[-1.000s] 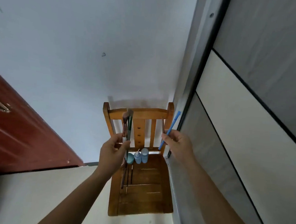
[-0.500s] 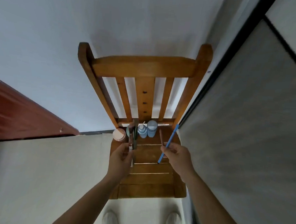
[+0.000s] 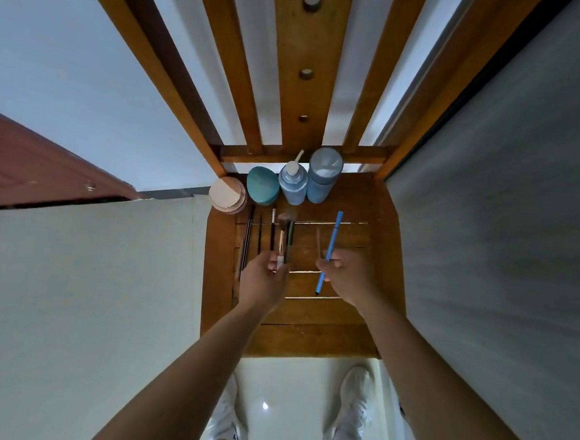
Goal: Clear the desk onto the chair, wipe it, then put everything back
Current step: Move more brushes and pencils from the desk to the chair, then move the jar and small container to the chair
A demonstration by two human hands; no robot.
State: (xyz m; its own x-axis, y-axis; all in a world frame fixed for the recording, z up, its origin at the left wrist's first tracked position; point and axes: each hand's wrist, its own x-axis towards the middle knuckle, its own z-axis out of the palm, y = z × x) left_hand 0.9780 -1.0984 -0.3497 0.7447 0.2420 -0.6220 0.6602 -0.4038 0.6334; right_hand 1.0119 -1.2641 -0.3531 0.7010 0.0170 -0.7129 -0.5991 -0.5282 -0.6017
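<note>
A slatted wooden chair [image 3: 377, 226] carries a row along the back of its seat: a pink-lidded jar [image 3: 227, 194] at the left edge, a round teal case [image 3: 263, 185], a blue pump bottle [image 3: 292, 185] and a taller blue bottle [image 3: 323, 175], close together. Thin dark pencils [image 3: 248, 237] lie lengthwise on the seat's left side. Two brushes [image 3: 286, 233], one pale-bristled and one green-handled, are held by the left hand [image 3: 264, 276] above the seat. The right hand [image 3: 350, 275] pinches a blue pen [image 3: 329, 250] and a brown stick [image 3: 318, 242]

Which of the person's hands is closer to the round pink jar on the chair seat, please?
Left. The left hand, holding brushes, is just in front of the pink jar; the right hand, holding a blue pen, is farther to the right.
</note>
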